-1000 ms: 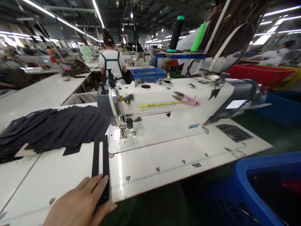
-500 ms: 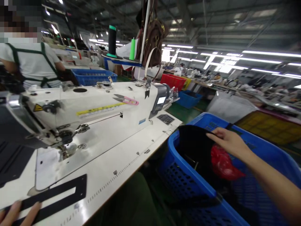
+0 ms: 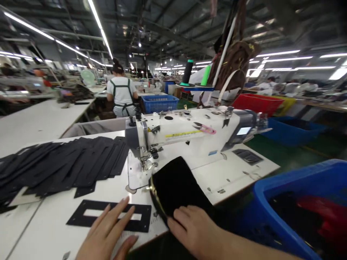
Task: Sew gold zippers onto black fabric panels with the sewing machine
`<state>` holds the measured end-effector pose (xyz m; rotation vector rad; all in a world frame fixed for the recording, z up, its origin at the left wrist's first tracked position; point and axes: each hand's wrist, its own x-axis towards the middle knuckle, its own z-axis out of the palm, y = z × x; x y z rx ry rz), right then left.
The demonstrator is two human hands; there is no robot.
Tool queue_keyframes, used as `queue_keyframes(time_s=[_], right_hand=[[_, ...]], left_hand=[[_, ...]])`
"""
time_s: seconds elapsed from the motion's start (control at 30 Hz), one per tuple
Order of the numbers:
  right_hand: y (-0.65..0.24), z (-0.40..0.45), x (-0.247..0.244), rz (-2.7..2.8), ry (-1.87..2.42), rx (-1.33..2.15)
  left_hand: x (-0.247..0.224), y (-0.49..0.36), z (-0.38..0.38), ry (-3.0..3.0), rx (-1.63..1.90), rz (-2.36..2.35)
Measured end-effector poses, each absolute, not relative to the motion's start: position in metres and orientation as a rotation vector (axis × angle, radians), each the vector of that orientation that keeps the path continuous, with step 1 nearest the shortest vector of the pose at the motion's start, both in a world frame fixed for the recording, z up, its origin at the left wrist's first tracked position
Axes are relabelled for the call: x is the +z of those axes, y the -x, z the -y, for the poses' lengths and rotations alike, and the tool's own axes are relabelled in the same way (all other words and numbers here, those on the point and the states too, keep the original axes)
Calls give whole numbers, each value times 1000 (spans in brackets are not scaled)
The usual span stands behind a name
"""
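My left hand (image 3: 108, 231) is spread over a flat black frame-shaped piece (image 3: 143, 216) with a long slot, which lies on the white table. Its fingertips rest on or just above the piece. Black fabric (image 3: 176, 184) with a gold-toned zipper along its left edge is gripped by my right hand (image 3: 193, 229), fingers closed on its lower part. The fabric lies partly on the table, in front of a white sewing machine (image 3: 179, 126). Pink-handled snips (image 3: 207, 129) rest on the machine's arm.
Many flat black pieces (image 3: 89, 159) are piled at the left of the table. A blue basket (image 3: 282, 216) with dark and red items stands at the lower right. Thread cones (image 3: 187, 74) and a hanging brown bag (image 3: 233, 66) are behind the machine. A person (image 3: 121, 90) sits beyond.
The view has swung left. My right hand has brought the black fabric from the blue basket onto the table. The pile of black pieces has come into view.
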<state>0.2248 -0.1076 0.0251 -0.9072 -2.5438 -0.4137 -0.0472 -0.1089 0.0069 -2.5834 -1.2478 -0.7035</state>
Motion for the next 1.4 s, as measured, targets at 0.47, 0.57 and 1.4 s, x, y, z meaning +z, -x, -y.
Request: queue_keyframes(time_s=[0.47, 0.57, 1.4], right_hand=[[-209, 112, 15, 2264, 1300, 199], [-199, 111, 7, 2278, 1423, 106], [-277, 0, 66, 2002, 1588, 435]], left_hand=[[35, -1, 45, 2865, -592, 1338], [34, -7, 32, 2981, -462, 1083], [22, -61, 49, 2913, -2017, 2573]])
